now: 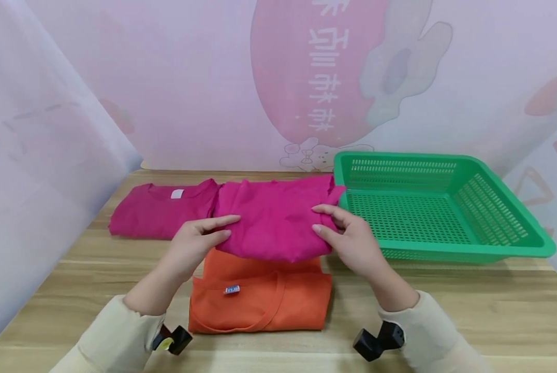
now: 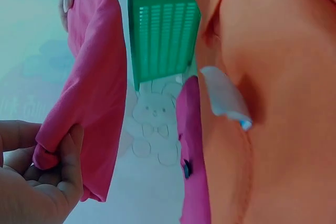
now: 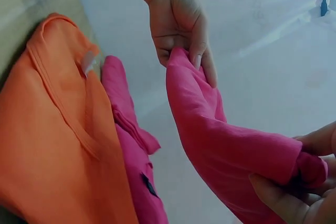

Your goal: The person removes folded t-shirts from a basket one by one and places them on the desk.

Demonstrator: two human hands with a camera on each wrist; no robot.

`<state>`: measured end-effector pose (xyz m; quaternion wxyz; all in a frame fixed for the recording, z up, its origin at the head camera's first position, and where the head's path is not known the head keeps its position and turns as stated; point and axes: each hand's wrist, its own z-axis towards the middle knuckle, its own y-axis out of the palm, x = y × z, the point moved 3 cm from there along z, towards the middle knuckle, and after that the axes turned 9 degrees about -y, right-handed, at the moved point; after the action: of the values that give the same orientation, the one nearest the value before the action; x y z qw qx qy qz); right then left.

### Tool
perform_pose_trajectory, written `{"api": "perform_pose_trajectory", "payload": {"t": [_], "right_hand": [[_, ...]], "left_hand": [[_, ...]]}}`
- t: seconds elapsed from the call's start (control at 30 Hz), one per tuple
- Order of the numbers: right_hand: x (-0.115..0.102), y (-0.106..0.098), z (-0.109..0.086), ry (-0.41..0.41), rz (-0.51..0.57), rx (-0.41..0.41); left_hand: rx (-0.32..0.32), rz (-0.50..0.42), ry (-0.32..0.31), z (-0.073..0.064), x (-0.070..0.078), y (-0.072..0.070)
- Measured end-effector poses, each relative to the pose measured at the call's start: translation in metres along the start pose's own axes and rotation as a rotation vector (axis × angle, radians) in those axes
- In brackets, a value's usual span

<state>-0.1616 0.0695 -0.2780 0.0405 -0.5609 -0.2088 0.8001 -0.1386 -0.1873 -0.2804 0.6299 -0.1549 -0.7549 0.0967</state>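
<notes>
A folded pink garment point(image 1: 278, 217) is held up over the table, one side in each hand. My left hand point(image 1: 190, 246) pinches its left edge between thumb and fingers, and my right hand point(image 1: 355, 243) grips the right edge the same way. In the right wrist view, the cloth point(image 3: 231, 140) hangs between both hands, clear of the folded orange shirt point(image 3: 58, 124). That orange shirt, with a small white-and-blue label point(image 1: 232, 289), lies on the table just in front of me, partly under the raised garment in the head view.
To the left, a folded magenta shirt point(image 1: 152, 212) with a white label lies on the wooden table point(image 1: 87, 295). A green plastic basket point(image 1: 446, 248) stands at the right, close to my right hand. Printed cloth walls point(image 1: 190, 93) border the table's back and sides.
</notes>
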Motion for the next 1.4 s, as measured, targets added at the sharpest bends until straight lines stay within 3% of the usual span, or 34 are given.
{"api": "perform_pose_trajectory", "payload": {"t": [0.27,0.57,0.93,1.1,1.4], "right_hand": [[0.005,0.031,0.004,0.038,0.165,-0.021],[0.009,0.066,0.003,0.047,0.310,-0.071],[-0.004,0.106,-0.001,0.076,0.251,-0.136],[-0.007,0.122,0.001,0.086,0.300,-0.161],[-0.016,0.150,0.005,0.141,0.377,-0.175]], "left_hand": [[0.027,-0.102,-0.016,-0.010,-0.023,-0.018],[0.058,-0.118,-0.024,-0.021,-0.047,-0.040],[0.072,-0.207,-0.003,-0.036,-0.069,-0.073],[0.049,-0.185,-0.011,-0.044,-0.079,-0.091],[-0.010,-0.335,0.031,-0.057,-0.092,-0.117]]}}
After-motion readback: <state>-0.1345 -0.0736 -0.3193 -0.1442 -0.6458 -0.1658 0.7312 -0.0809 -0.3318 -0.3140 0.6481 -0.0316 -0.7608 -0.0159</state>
